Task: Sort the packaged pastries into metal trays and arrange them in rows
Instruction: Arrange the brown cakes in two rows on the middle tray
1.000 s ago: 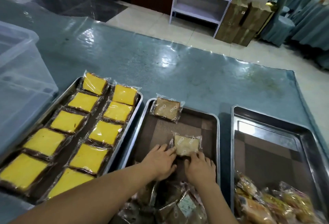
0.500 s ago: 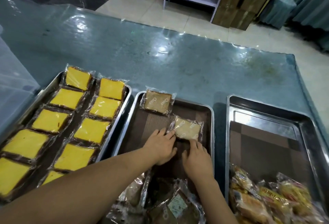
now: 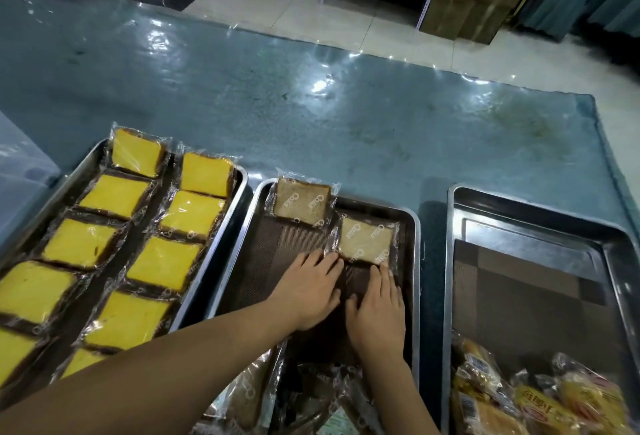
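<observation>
Pastries in clear wrappers fill what we see. The pale slice (image 3: pixel 365 242) lies flat at the far right of the middle tray (image 3: pixel 417 261), its wrapper printed with white lettering; a browner slice (image 3: pixel 301 202) sits at the far left corner, its wrapper lapping over the rim. Our left hand (image 3: pixel 310 291) and right hand (image 3: pixel 379 311) lie flat on the tray's brown ribbed liner, side by side and slightly apart, fingers straight, fingertips touching the near edge of the pale slice's wrapper; they grip nothing.

The left tray (image 3: pixel 239 189) holds yellow cakes (image 3: pixel 190 211) with dark crusts, square and glossy, set in two rows. The right tray (image 3: pixel 450 261) is shiny metal with a brown checked liner, and a heap of crinkled yellow and orange packets (image 3: pixel 540 403) lies at its near end. More wrapped brown slices (image 3: pixel 249 396) are piled at the near end of the middle tray.

All three trays rest on the table (image 3: pixel 346 116), which has a blue-grey cover under clear glossy film.
</observation>
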Available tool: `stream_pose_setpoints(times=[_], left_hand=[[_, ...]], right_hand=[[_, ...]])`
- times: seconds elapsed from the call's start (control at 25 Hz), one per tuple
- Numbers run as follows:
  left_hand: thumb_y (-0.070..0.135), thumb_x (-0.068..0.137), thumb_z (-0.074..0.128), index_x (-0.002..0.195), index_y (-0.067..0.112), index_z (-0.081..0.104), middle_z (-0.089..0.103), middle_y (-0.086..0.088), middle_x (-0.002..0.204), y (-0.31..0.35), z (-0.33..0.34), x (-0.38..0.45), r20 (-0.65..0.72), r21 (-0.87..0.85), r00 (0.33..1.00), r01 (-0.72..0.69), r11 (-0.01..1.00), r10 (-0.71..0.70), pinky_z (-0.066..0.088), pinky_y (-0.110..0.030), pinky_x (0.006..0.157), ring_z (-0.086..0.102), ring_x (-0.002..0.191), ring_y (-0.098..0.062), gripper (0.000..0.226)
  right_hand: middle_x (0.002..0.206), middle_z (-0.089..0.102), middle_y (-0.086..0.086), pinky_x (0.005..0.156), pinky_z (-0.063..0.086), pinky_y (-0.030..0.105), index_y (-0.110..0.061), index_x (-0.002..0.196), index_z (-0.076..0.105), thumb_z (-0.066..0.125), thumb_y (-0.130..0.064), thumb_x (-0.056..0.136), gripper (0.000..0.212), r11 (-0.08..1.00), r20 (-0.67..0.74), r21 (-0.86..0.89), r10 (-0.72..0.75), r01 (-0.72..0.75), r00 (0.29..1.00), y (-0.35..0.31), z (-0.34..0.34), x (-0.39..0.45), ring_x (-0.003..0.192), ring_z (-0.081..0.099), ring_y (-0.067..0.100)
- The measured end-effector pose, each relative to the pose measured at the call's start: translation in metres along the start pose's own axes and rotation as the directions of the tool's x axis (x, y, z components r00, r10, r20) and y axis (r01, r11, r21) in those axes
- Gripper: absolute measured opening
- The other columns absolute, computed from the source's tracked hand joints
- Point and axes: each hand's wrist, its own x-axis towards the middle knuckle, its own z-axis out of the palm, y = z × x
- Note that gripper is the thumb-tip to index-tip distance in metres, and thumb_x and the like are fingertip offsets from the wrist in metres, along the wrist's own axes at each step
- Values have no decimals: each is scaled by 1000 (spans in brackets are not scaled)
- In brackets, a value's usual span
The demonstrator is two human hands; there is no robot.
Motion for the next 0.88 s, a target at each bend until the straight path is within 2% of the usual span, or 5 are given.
stream_pose_setpoints(times=[0.2, 0.44, 0.88], left_hand=[[42, 105, 30, 160, 12, 13, 12, -7, 168, -1, -2, 11, -11, -19, 1000, -2, 1000, 2, 9, -40, 124, 10, 153, -30, 65], [43, 105, 27, 161, 12, 8, 8, -7, 168, -1, -3, 25, 10, -16, 1000, 23, 1000, -23, 7, -41, 125, 5, 154, -30, 66], [46, 104, 29, 159, 13, 18, 8, -9, 168, 0, -15, 39, 33, -17, 998, 62, 998, -62, 14, -45, 122, 14, 151, -33, 65]], right_hand=[[169, 10, 4, 127, 2, 36, -14, 161, 12, 47, -35, 102, 73, 1000, -28, 9, 0, 0, 1000, 3, 4, 16, 156, 4, 17], [169, 9, 8, 127, 3, 39, -11, 162, 12, 45, -38, 102, 73, 999, -34, -49, -23, 21, 999, 4, 8, 30, 156, 4, 20], [168, 17, 6, 125, 16, 41, -15, 160, 22, 46, -38, 102, 67, 998, -4, -60, -6, 6, 1000, -3, -11, 53, 153, 19, 25]])
